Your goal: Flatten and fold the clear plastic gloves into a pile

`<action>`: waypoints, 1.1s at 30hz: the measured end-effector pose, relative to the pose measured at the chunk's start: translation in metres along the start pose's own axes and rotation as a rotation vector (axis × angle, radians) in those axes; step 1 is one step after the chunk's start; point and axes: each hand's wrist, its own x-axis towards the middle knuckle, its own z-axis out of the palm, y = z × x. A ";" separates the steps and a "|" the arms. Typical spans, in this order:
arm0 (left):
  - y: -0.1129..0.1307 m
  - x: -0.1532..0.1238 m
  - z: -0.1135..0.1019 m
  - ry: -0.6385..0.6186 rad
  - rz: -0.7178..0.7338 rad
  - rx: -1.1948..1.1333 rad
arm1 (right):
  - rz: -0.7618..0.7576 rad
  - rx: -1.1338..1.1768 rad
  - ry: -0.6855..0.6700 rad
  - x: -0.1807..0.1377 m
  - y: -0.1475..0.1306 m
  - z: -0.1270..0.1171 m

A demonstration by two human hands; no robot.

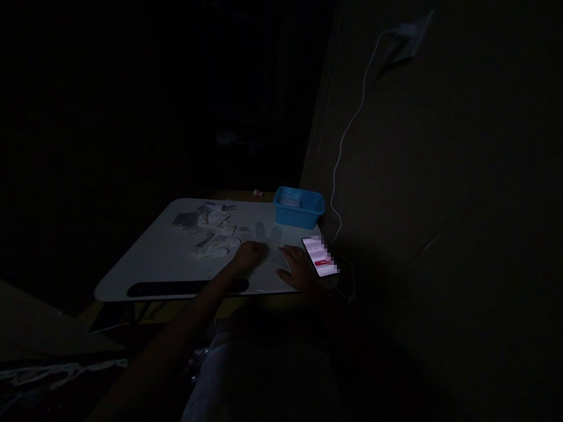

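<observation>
My left hand (pixel 250 256) is over the white table (pixel 149 258), its fingers curled closed; whatever they may hold is too dark to make out. A short gap to the right, my right hand (pixel 298 268) lies low over the tabletop with thumb and fingers apart, holding nothing visible. Just right of it is a lit phone (pixel 320 258), its screen partly blurred. Between and beyond the hands are faint patches that could be clear plastic or shadow. Left of my left hand lie crumpled, pale, see-through plastic pieces (pixel 213 243) with thin cords or loops.
A blue plastic basket (pixel 297 218) with something pale inside stands at the table's far right corner. Behind the table is a small red-and-white cup (pixel 258 193). A white cable (pixel 338 158) runs down the wall from a socket (pixel 411 38). A dark slot (pixel 176 288) lines the near edge.
</observation>
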 end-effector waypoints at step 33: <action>0.002 0.025 0.006 0.000 0.033 0.012 | -0.226 -0.069 -0.132 -0.005 -0.009 -0.008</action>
